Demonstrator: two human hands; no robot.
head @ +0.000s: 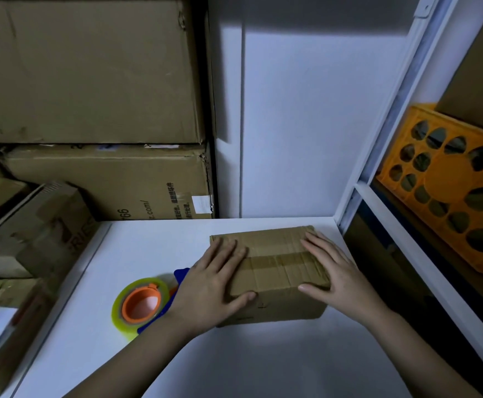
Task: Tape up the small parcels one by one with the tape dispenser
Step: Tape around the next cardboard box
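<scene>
Small brown taped cardboard parcel (274, 271) on white table (234, 354), left hand (214, 285) and right hand (337, 271) flat on top, fingers straight, thumbs on front face.

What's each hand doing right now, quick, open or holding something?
Left hand: open, fingers straight, resting flat on the small parcel.
Right hand: open, fingers straight, resting flat on the same parcel.

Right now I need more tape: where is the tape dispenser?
In the head view, the tape dispenser lies on the white table, just left of the left hand resting on the parcel.
</scene>
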